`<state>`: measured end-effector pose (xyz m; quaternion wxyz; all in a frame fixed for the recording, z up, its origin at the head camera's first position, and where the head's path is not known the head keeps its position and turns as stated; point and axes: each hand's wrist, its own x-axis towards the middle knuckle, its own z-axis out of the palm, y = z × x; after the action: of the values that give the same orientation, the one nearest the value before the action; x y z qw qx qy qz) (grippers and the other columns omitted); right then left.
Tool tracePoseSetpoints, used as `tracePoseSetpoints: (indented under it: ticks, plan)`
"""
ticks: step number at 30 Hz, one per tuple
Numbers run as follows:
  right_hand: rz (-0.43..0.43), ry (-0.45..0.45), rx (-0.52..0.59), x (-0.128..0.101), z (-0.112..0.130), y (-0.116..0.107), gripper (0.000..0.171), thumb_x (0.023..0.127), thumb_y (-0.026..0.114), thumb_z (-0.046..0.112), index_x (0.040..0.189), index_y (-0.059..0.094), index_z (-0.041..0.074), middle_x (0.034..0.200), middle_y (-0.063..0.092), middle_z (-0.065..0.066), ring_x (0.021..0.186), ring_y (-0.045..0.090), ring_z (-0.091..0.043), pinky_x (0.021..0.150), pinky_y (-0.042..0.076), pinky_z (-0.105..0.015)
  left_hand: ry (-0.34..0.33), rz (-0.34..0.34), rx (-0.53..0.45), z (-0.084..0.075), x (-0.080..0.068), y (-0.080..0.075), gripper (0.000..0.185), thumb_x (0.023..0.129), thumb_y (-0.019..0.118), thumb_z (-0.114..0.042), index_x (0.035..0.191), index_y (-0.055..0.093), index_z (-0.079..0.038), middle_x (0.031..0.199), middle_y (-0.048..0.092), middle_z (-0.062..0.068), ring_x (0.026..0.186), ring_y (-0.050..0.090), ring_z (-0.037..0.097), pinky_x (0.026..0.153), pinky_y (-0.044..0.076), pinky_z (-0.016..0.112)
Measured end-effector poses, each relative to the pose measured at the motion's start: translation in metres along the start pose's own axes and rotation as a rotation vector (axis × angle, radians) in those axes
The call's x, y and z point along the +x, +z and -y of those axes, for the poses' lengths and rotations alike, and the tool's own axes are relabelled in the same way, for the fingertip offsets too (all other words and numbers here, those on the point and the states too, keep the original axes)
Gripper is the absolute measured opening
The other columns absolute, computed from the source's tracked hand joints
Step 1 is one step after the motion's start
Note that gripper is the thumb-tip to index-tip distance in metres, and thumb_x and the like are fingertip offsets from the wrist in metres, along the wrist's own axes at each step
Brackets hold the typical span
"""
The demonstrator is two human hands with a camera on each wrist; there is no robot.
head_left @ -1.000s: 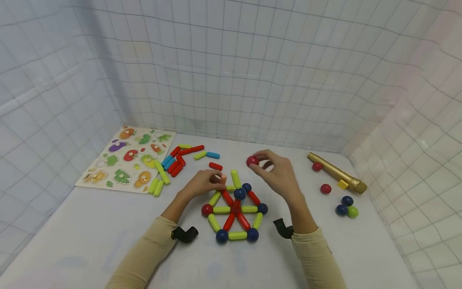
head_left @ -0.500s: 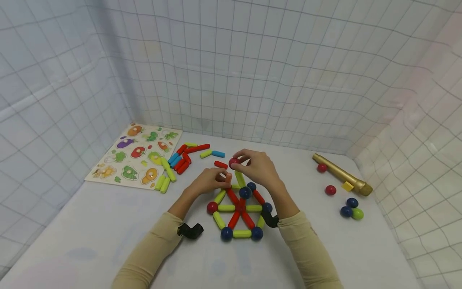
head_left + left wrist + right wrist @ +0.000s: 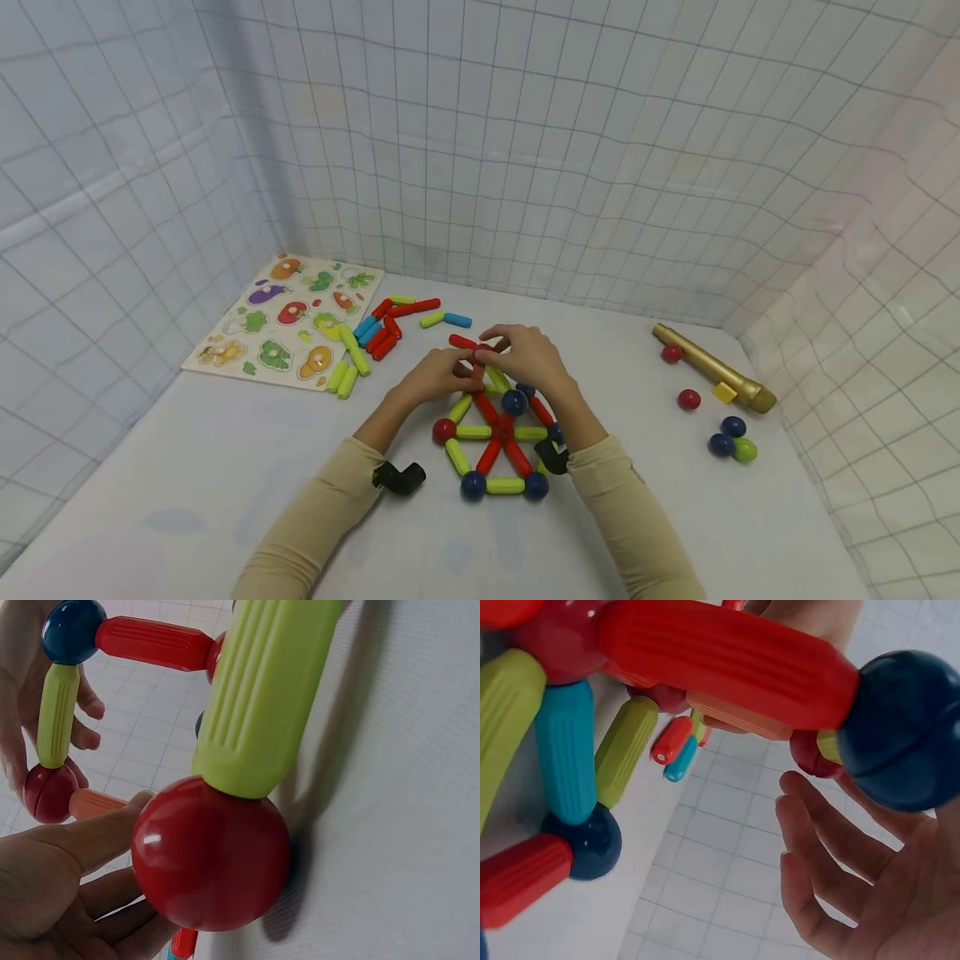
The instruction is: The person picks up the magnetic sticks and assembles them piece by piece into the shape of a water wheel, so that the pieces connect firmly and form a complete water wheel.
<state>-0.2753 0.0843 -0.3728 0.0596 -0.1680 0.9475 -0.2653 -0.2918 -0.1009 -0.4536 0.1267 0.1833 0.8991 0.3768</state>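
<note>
A wheel-shaped frame of magnetic rods and balls lies before me, with a blue ball (image 3: 514,402) raised above its hub. From that ball a yellow-green rod (image 3: 58,716) leads to a red ball (image 3: 50,793). My right hand (image 3: 528,358) holds this red ball between thumb and fingers. A coral rod (image 3: 95,802) stands at the back of the frame, its upper end against the same ball. Thumb and fingers of my left hand (image 3: 435,377) pinch the coral rod. Another red ball (image 3: 210,855) of the frame appears large in the left wrist view.
Loose rods (image 3: 386,342) lie at the back left beside a vegetable puzzle board (image 3: 195,358). On the right are a gold microphone-like stick (image 3: 705,360), a yellow block (image 3: 724,392), a red ball (image 3: 689,399), and blue and green balls (image 3: 744,450). Gridded cloth walls (image 3: 480,167) enclose the table.
My right hand has brought the red ball left and down onto the tops of the yellow-green and coral rods. The left hand keeps its pinch on the coral rod. The head view has shifted slightly.
</note>
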Motion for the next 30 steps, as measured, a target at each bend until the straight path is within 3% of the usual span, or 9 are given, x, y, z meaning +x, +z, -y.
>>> tracePoseSetpoints:
  ticks: [4, 9, 15, 19, 22, 26, 30]
  plan:
    - [-0.05, -0.058, 0.009, -0.026, -0.004, -0.006, 0.035, 0.091, 0.065, 0.041, 0.121, 0.066, 0.023, 0.111, 0.072, -0.002, 0.093, 0.066, -0.019, 0.074, 0.054, -0.034, -0.021, -0.002, 0.046, -0.002, -0.001, -0.002, 0.04, 0.09, 0.07, -0.031, 0.125, 0.061, -0.013, 0.115, 0.07, 0.007, 0.109, 0.065, 0.025, 0.091, 0.054, 0.04]
    - [-0.035, -0.16, 0.003, -0.065, -0.012, -0.01, 0.027, 0.09, 0.069, 0.034, 0.113, 0.07, 0.02, 0.108, 0.071, 0.002, 0.087, 0.064, -0.014, 0.07, 0.051, -0.029, -0.061, -0.016, 0.102, -0.004, -0.003, -0.004, 0.04, 0.088, 0.072, -0.032, 0.123, 0.063, -0.015, 0.114, 0.07, 0.008, 0.105, 0.063, 0.024, 0.088, 0.054, 0.04]
    - [-0.096, -0.128, -0.074, -0.081, -0.022, -0.002, 0.027, 0.086, 0.073, 0.034, 0.111, 0.071, 0.024, 0.111, 0.07, 0.002, 0.1, 0.065, -0.02, 0.083, 0.054, -0.039, -0.065, -0.071, 0.089, -0.014, 0.008, 0.007, 0.034, 0.09, 0.07, -0.03, 0.118, 0.064, -0.012, 0.116, 0.071, 0.01, 0.109, 0.065, 0.027, 0.092, 0.054, 0.041]
    - [-0.156, -0.097, -0.1, -0.081, -0.025, 0.004, 0.027, 0.085, 0.075, 0.033, 0.109, 0.071, 0.023, 0.106, 0.069, 0.001, 0.09, 0.064, -0.02, 0.074, 0.053, -0.034, -0.067, -0.087, 0.09, -0.014, 0.011, 0.01, 0.037, 0.093, 0.067, -0.027, 0.126, 0.062, -0.011, 0.119, 0.07, 0.01, 0.112, 0.065, 0.026, 0.097, 0.052, 0.041]
    - [-0.154, -0.081, -0.096, -0.083, -0.026, 0.006, 0.027, 0.084, 0.075, 0.033, 0.109, 0.071, 0.024, 0.103, 0.069, 0.001, 0.087, 0.063, -0.02, 0.071, 0.051, -0.03, -0.11, -0.157, 0.202, -0.008, 0.006, -0.003, 0.029, 0.095, 0.063, -0.02, 0.122, 0.064, -0.012, 0.116, 0.07, 0.01, 0.107, 0.066, 0.026, 0.093, 0.053, 0.041]
    - [-0.143, -0.101, -0.079, -0.082, -0.026, 0.006, 0.026, 0.085, 0.075, 0.033, 0.109, 0.071, 0.024, 0.102, 0.069, 0.002, 0.084, 0.062, -0.019, 0.067, 0.049, -0.027, -0.236, -0.292, 0.465, 0.016, -0.003, -0.038, 0.019, 0.093, 0.065, -0.013, 0.111, 0.067, -0.006, 0.109, 0.069, 0.015, 0.098, 0.065, 0.032, 0.083, 0.055, 0.044]
    - [-0.153, -0.148, -0.08, -0.077, -0.023, 0.005, 0.026, 0.084, 0.076, 0.031, 0.108, 0.072, 0.023, 0.102, 0.07, 0.003, 0.083, 0.063, -0.017, 0.067, 0.05, -0.027, -0.336, -0.304, 0.571, 0.038, -0.012, -0.06, 0.025, 0.087, 0.072, -0.015, 0.106, 0.064, -0.003, 0.099, 0.066, 0.017, 0.093, 0.063, 0.033, 0.08, 0.054, 0.046]
